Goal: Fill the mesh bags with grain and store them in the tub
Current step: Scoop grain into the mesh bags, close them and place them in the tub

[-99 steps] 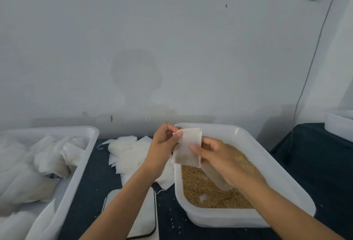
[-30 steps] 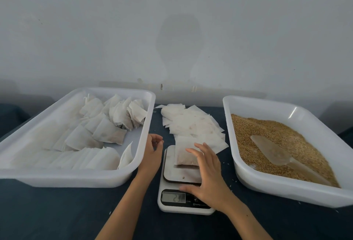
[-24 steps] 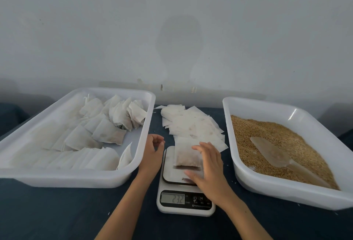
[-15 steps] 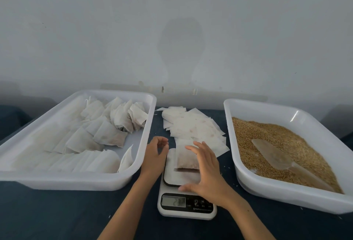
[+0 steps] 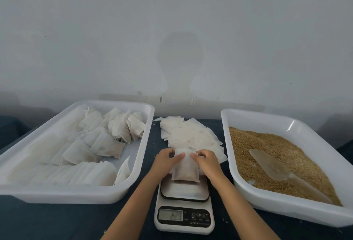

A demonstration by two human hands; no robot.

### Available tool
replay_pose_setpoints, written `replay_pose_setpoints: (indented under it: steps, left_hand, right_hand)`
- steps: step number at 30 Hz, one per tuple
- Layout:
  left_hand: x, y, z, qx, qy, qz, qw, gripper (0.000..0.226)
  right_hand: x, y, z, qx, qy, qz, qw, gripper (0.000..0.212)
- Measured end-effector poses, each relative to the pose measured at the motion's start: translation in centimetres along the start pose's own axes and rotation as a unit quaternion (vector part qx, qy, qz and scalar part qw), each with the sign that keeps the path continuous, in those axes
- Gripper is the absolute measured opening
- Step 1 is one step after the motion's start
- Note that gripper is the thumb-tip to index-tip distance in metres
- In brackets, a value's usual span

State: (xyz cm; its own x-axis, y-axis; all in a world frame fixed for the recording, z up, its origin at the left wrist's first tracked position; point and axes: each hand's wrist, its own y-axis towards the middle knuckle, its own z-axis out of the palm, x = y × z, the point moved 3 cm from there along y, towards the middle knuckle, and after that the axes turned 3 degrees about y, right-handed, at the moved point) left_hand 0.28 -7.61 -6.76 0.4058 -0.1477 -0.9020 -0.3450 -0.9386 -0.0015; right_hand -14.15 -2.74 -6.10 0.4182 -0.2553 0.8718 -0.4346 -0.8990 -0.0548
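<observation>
A filled mesh bag [image 5: 185, 171] lies on the platform of a small white kitchen scale [image 5: 184, 215] at centre front. My left hand [image 5: 165, 161] and my right hand [image 5: 206, 161] each pinch a top corner of that bag. On the left stands a white tub [image 5: 76, 194] holding several filled bags [image 5: 103, 144]. A second white tub [image 5: 248, 119] on the right holds brown grain [image 5: 267, 148] with a clear scoop [image 5: 275, 169] lying on it.
A loose pile of empty mesh bags [image 5: 191, 134] lies on the dark cloth [image 5: 57, 220] behind the scale, between the two tubs. A plain grey wall rises close behind the table. A few stray grains dot the cloth near the scale.
The bag went from my hands over the grain tub onto the scale. My right hand hovered over it, and now both hands have closed in and pinch its top corners.
</observation>
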Motion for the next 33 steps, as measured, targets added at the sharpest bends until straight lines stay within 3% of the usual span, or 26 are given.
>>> replay_pose_setpoints:
  steps: [6,11,14,18,22,26,29,30,32,33]
  left_hand:
    - [-3.2,-1.1,-1.3,-0.103,0.063,0.075,0.99,0.02]
    - [-6.1,-2.2,-5.9,-0.191,0.103,0.111,0.97,0.01]
    - [-6.8,-2.5,-10.2,-0.216,0.097,0.101,0.966,0.011]
    - [-4.8,-2.7,-16.2,-0.192,0.029,0.027,0.981,0.012]
    - [-1.0,-2.7,-20.6,-0.176,0.002,-0.06,0.983,0.012]
    - [2.6,-2.7,-23.0,-0.147,0.015,-0.132,0.98,0.009]
    - [5.2,-2.9,-24.6,-0.126,0.048,-0.193,0.972,0.021]
    - [5.8,-2.9,-24.9,-0.115,0.053,-0.213,0.969,0.022]
    - [6.3,-3.0,-25.2,-0.096,0.09,-0.244,0.961,0.02]
    - [6.4,-2.9,-25.2,-0.087,0.123,-0.253,0.956,0.016]
  right_hand:
    - [4.1,-0.4,-0.2,-0.072,0.055,-0.096,0.991,0.012]
    - [10.2,-0.6,0.7,-0.065,0.093,-0.193,0.975,0.011]
    - [14.1,-0.5,3.0,-0.034,0.095,-0.234,0.967,0.015]
    - [18.1,-0.2,7.8,0.02,0.084,-0.27,0.959,0.015]
    - [19.4,-0.1,13.7,0.098,0.052,-0.253,0.961,0.018]
    - [18.8,-0.4,18.4,0.163,-0.065,-0.181,0.968,0.01]
    - [17.8,-1.3,20.6,0.213,-0.137,-0.081,0.964,0.058]
    - [17.6,-1.8,21.0,0.242,-0.157,-0.064,0.955,0.054]
    - [17.2,-2.6,21.7,0.313,-0.218,-0.068,0.922,0.011]
    - [17.1,-2.8,21.9,0.332,-0.249,-0.083,0.906,0.013]
